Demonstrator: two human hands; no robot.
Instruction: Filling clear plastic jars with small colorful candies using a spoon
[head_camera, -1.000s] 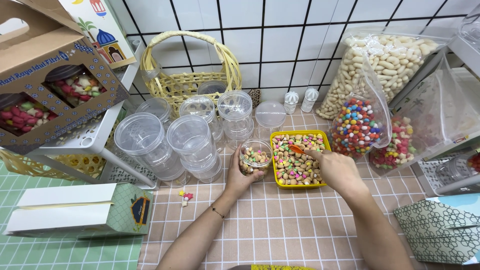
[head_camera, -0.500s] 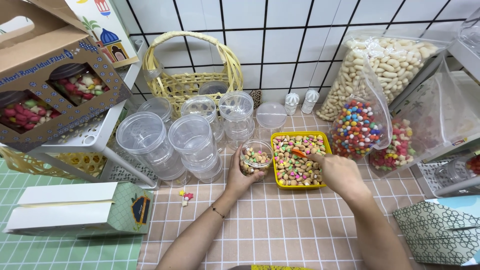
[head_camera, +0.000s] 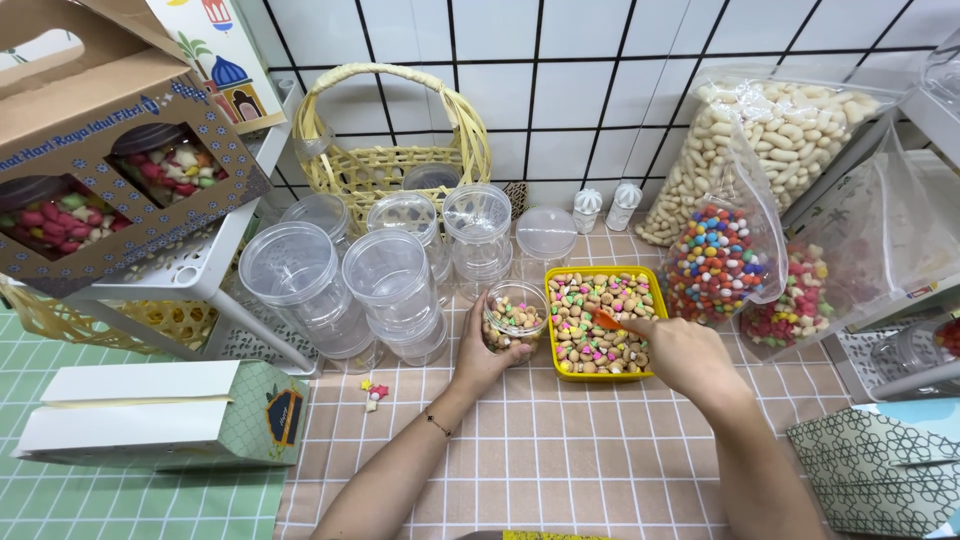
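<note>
A single head-worn camera looks steeply down from close above onto the tiled tabletop (head_camera: 560, 470) and wall.

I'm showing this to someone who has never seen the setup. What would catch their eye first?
Probably the yellow tray of small colourful sweets at the centre, where the right hand holds an orange scoop over it and the left hand grips a small clear jar partly filled with the same sweets. Next, the bag of bright round candies to the right, and the empty clear jars stacked to the left.
</note>
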